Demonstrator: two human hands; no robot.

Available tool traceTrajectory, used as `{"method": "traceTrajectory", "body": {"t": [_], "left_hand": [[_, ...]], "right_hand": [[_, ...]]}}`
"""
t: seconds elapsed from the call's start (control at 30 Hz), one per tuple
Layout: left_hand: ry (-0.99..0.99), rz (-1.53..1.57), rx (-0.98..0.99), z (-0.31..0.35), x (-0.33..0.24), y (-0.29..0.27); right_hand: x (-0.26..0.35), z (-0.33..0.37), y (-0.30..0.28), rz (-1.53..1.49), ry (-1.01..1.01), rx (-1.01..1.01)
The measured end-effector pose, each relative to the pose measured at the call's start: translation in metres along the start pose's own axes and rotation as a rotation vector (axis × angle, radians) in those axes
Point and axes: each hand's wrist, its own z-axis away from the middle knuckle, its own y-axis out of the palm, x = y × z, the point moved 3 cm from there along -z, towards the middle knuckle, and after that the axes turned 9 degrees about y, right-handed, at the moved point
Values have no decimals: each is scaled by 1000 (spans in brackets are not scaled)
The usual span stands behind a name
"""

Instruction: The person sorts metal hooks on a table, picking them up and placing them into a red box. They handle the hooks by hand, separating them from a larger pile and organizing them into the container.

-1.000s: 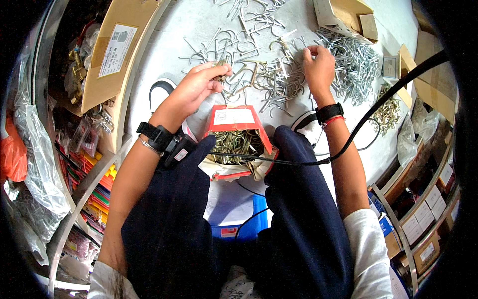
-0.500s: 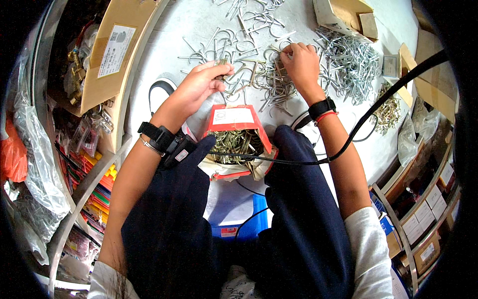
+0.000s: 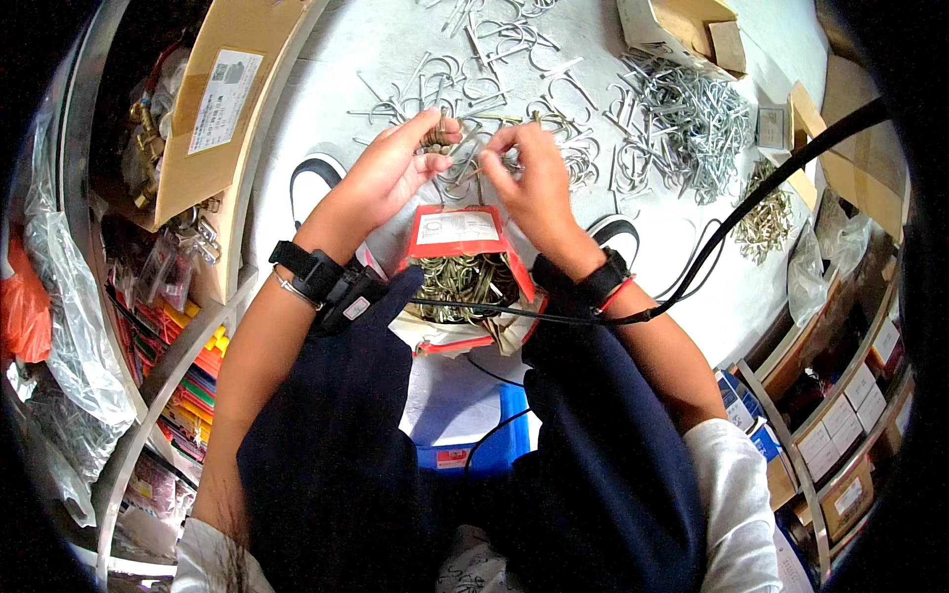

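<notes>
My left hand [image 3: 395,163] is closed around a small bunch of brass-coloured metal hooks [image 3: 442,138], held above the floor. Close to its right, my right hand [image 3: 536,183] has its thumb and fingers pinched together; what lies between them is too small to make out. Just below both hands, between my knees, stands an open red and white cardboard box [image 3: 457,227]. It is filled with brass-coloured hooks [image 3: 460,287]. Loose silvery hooks [image 3: 504,44] lie scattered beyond my hands, with some more behind my right hand.
A dense heap of silvery hooks [image 3: 702,128] lies at the right, beside a smaller brass-coloured heap [image 3: 763,212]. An open carton [image 3: 682,28] stands at the back. Stocked shelves flank both sides. A black cable [image 3: 751,212] crosses over my right forearm, and a blue bin [image 3: 509,435] sits below.
My right hand has moved left and nearer, from the scattered hooks to beside my left hand. Fewer hooks lie where it was. My left hand stays in nearly the same place, holding hooks.
</notes>
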Motion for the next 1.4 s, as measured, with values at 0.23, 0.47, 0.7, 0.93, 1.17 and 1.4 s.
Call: {"method": "traceTrajectory", "body": {"t": [0.23,0.47,0.7,0.93,1.17,1.4], "left_hand": [[-44,-94,-10,-2,1,-1],[-38,-91,-10,1,1,7],[-88,-244,-13,5,0,10],[-64,-300,-34,4,0,20],[-67,-266,-34,2,5,18],[-71,-283,-12,5,1,23]], "right_hand": [[7,5,1,52,-217,74],[0,-2,-16,234,-203,21],[-39,-24,-42,620,64,12],[-46,-19,-44,591,159,-23],[-50,-18,-34,633,80,-1],[-46,-26,-31,517,341,128]]}}
